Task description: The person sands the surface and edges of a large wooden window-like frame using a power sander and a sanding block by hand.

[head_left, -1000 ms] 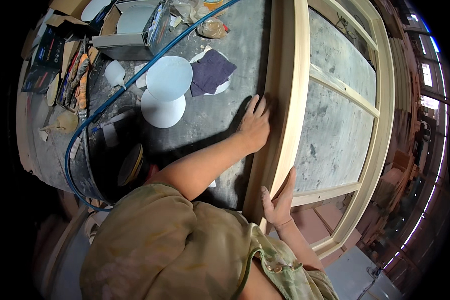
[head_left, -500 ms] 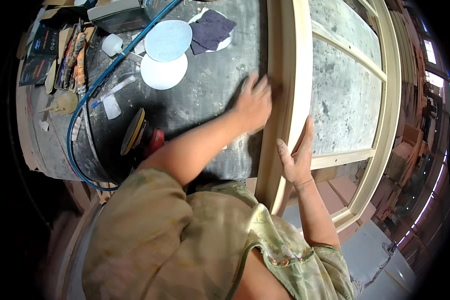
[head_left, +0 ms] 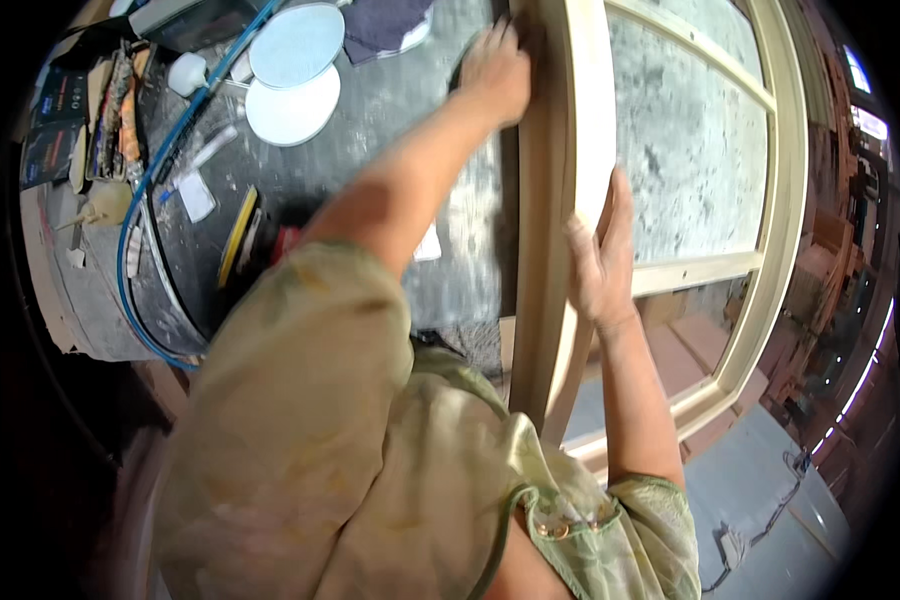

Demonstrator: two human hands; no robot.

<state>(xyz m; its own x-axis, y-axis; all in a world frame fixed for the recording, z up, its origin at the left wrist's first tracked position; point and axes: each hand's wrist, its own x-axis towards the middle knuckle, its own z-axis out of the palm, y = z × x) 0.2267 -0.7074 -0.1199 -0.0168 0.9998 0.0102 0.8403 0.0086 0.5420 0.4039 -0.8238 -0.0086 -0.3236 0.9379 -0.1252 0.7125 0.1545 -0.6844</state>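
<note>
Left hand point(head_left: 495, 75) slid farther up wooden frame point(head_left: 560, 200) (arm outstretched).

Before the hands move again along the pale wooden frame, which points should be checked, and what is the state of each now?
1. Left hand pressed on the outer edge of the pale wooden window frame: ok.
2. Right hand flat on the frame's inner side: ok.
3. Frame lying steady on the grey dusty workbench: cannot tell.
4. Blue air hose away from both hands: ok.
5. Round white sanding discs apart from the frame: ok.
6. Something held under the left palm: cannot tell.
</note>
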